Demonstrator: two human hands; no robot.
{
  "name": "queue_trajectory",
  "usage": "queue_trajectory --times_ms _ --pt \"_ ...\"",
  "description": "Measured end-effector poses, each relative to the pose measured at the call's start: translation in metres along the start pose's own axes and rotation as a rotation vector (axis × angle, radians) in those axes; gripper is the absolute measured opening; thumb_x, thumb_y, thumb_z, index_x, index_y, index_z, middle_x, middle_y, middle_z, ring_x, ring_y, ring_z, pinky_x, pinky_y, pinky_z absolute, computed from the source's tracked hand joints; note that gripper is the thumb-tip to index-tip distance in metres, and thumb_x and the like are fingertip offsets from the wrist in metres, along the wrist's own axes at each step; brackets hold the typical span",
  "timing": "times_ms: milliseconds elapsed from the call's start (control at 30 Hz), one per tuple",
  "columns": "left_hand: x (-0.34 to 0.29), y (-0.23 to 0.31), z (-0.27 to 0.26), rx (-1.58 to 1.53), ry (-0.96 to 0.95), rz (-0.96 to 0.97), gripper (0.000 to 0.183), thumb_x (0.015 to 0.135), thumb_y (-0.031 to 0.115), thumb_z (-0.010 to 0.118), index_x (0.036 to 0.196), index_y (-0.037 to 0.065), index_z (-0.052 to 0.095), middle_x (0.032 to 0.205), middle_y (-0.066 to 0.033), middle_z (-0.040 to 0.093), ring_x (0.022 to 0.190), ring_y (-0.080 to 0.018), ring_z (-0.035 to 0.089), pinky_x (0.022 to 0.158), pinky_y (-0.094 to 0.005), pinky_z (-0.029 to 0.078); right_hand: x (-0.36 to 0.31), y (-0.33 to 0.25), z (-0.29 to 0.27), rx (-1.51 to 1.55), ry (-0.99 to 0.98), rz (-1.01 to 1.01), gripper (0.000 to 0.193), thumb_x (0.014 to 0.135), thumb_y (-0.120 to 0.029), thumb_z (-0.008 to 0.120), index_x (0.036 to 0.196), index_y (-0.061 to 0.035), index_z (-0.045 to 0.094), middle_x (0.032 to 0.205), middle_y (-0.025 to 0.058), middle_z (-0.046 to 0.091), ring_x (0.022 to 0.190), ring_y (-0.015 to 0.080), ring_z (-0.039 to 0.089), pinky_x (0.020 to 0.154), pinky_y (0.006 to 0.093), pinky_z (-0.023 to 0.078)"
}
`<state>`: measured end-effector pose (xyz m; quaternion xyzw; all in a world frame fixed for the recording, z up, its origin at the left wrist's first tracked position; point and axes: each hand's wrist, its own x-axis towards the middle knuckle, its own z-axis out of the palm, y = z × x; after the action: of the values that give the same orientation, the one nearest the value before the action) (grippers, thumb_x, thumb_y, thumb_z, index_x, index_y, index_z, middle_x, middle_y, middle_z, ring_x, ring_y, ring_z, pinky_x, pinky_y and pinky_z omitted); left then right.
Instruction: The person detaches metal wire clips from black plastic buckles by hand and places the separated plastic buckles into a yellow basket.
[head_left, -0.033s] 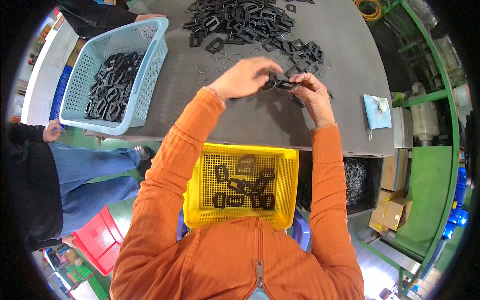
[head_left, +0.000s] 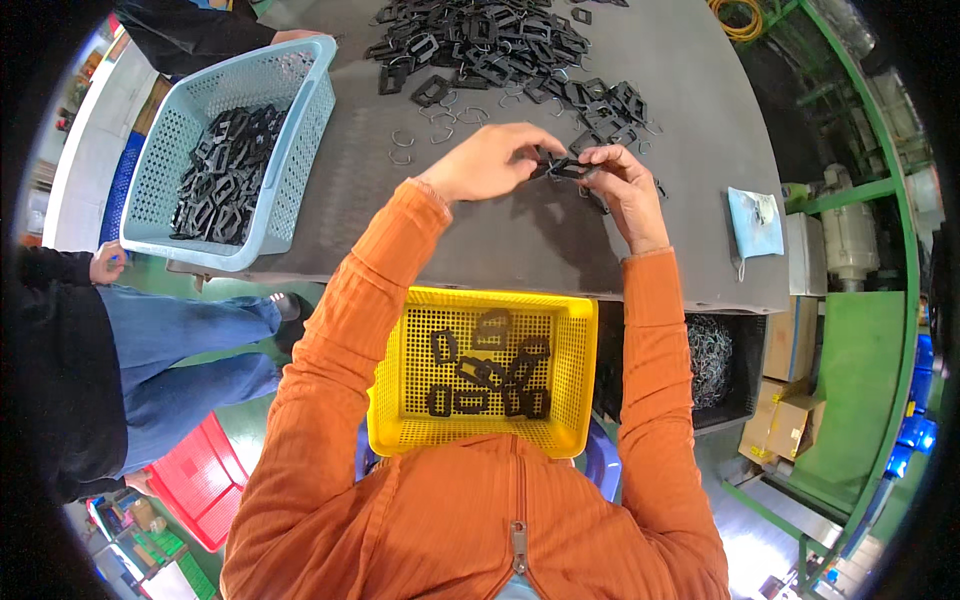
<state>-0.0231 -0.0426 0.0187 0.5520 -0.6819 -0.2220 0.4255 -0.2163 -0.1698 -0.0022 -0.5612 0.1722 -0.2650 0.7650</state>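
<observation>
Over the dark table (head_left: 390, 235), my right hand (head_left: 630, 192) pinches a black plastic buckle (head_left: 570, 171) between thumb and fingertips. My left hand (head_left: 490, 162) is at the buckle's left side, its fingers curved over toward it. Slight blur and overlap hide whether the left fingers grip it. More black buckles lie just beyond and under my hands. Bent metal wire rings (head_left: 441, 130) are scattered to the left of them. A large heap of black buckles (head_left: 480, 45) covers the far part of the table.
Below the table edge, a yellow basket (head_left: 580, 375) holds several black buckles. A light blue basket (head_left: 300, 130) of buckles stands at left, beside another person (head_left: 70, 380). A blue pouch (head_left: 755, 225) lies at right. A black crate (head_left: 740, 400) with metal pieces sits below right.
My left hand has moved slightly down and nearer the buckle. My right hand keeps its place.
</observation>
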Motion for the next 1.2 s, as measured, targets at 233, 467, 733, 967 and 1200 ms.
queue_trajectory --times_ms 233,467,733,967,1200 --pt "0.009 0.029 0.001 -0.158 0.274 -0.109 0.012 0.081 0.008 0.064 0.092 0.004 0.068 0.085 -0.0001 0.066 0.075 -0.008 0.057 0.066 -0.0229 0.046 -0.004 -0.028 0.012 -0.004 0.082 0.024 0.027 0.08 0.0 0.06 0.106 -0.0025 0.057 0.105 0.0088 0.059 0.095 0.0178 0.059 0.08 0.0303 0.05" --pt "0.027 0.015 -0.023 0.347 0.163 -0.142 0.019 0.081 0.016 0.06 0.093 0.003 0.067 0.083 -0.0116 0.067 0.077 -0.021 0.064 0.07 -0.0294 0.049 -0.002 -0.034 -0.087 -0.759 0.476 0.055 0.026 0.082 -0.008 0.06 0.108 -0.006 0.06 0.109 0.0079 0.061 0.088 0.018 0.063 0.071 0.0305 0.049" --pt "0.04 -0.004 -0.046 0.066 -0.092 -0.626 0.022 0.083 0.015 0.056 0.101 0.004 0.063 0.074 -0.0007 0.06 0.059 -0.0085 0.053 0.053 -0.0229 0.044 0.038 -0.011 -0.067 -1.163 0.284 -0.22 0.022 0.078 -0.015 0.065 0.1 -0.0136 0.063 0.089 0.0055 0.061 0.08 0.0217 0.06 0.072 0.0323 0.048" --pt "0.024 0.0 -0.072 -0.708 0.061 -0.698 0.024 0.084 0.013 0.059 0.104 0.001 0.058 0.072 0.0022 0.055 0.059 -0.0056 0.051 0.052 -0.0203 0.042 0.061 -0.033 -0.026 -1.291 0.239 -0.2 0.009 0.077 -0.019 0.065 0.08 -0.0096 0.065 0.084 0.0067 0.064 0.082 0.0262 0.061 0.072 0.0377 0.046" --pt "0.017 -0.006 -0.058 -0.075 -0.039 -0.621 0.022 0.082 0.015 0.06 0.1 0.002 0.061 0.065 0.0003 0.055 0.058 -0.007 0.055 0.049 -0.0221 0.044 0.065 -0.072 0.031 -1.307 -0.015 -0.332 0.019 0.08 -0.012 0.061 0.098 -0.0062 0.058 0.064 0.0047 0.057 0.059 0.0162 0.051 0.058 0.0309 0.042"
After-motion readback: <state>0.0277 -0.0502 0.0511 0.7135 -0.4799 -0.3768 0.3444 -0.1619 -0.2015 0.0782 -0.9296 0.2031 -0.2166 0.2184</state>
